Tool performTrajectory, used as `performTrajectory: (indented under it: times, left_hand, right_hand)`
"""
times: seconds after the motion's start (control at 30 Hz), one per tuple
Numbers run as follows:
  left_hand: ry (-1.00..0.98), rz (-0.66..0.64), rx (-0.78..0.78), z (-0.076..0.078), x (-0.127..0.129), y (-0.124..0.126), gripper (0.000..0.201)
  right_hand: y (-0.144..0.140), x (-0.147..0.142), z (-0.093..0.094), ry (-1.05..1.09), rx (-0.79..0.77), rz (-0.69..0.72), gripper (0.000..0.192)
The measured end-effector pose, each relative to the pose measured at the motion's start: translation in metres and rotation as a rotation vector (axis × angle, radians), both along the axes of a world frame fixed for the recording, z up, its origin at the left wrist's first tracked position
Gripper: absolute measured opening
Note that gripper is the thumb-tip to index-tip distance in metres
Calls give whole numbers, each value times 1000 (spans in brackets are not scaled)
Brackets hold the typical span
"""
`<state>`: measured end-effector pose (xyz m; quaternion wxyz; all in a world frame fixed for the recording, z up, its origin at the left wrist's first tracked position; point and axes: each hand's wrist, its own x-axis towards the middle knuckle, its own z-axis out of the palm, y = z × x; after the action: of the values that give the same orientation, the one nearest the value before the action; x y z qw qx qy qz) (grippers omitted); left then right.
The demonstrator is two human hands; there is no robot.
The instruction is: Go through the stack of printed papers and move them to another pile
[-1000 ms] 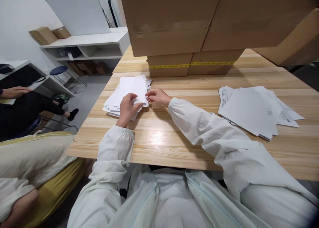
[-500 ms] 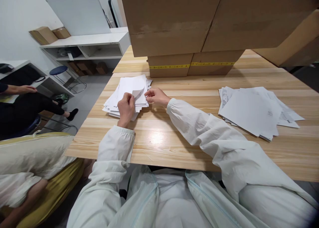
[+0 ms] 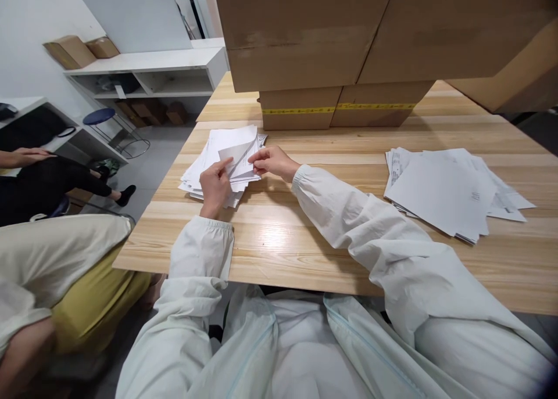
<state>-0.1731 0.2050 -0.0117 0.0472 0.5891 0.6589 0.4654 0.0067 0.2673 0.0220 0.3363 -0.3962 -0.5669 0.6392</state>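
Observation:
A stack of white paper sheets (image 3: 218, 146) lies on the wooden table (image 3: 305, 236) at the left. My left hand (image 3: 214, 184) rests on the stack's near edge and pinches the corner of the top sheet (image 3: 238, 155), which is bent up and folded back. On the right side of that same sheet my right hand (image 3: 272, 162) grips its edge with thumb and fingers. Both arms are in white sleeves.
A second, looser pile of white sheets (image 3: 449, 193) lies on the table's right side. Stacked cardboard boxes (image 3: 331, 45) stand at the back of the table. Another person (image 3: 47, 184) sits at the left beside white shelves (image 3: 148, 76) and a blue stool (image 3: 101, 117).
The top sheet's near corner has been lifted from flat and folded back between both hands. The camera tilted slightly, and the person at the left shifted.

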Motion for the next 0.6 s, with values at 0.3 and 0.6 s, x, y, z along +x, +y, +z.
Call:
performTrajectory:
  times: [0.3, 0.6]
  left_hand:
    - [-67, -30, -83, -8, 3, -4, 35]
    - [218, -82, 224, 5, 28, -28, 28]
  right_hand:
    - [-5, -1, 13, 123, -126, 15, 21]
    - [2, 13, 11, 262, -386, 14, 58]
